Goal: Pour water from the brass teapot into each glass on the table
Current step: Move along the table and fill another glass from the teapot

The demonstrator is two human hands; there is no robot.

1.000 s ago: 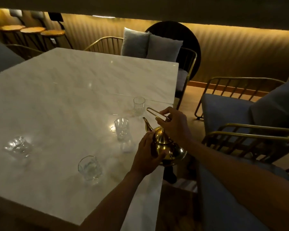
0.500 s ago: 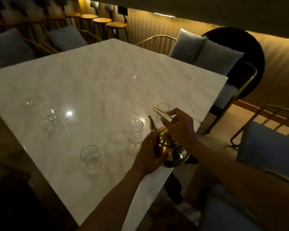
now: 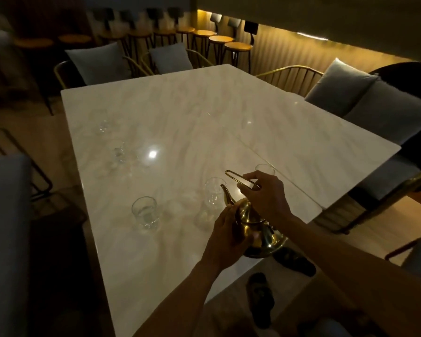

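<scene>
The brass teapot point(image 3: 258, 229) is held over the near right edge of the white marble table point(image 3: 204, 122), its spout pointing at a tall glass point(image 3: 214, 195) just beyond it. My right hand point(image 3: 265, 195) grips the thin looped handle from above. My left hand point(image 3: 226, 234) presses against the pot's body and lid. Another glass point(image 3: 265, 169) stands behind my right hand, partly hidden. A short glass point(image 3: 145, 212) sits to the left. Two more glasses point(image 3: 118, 152) point(image 3: 102, 126) stand far left, dim.
Cushioned gold-framed chairs point(image 3: 365, 100) ring the table, with one close on my right point(image 3: 399, 188). Bar stools point(image 3: 236, 47) line the back wall. Dark sandals point(image 3: 294, 260) lie on the floor under the table's near corner.
The view has swung left, bringing the far left glasses and stools into sight. Both hands keep their hold on the teapot, which stays by the tall glass.
</scene>
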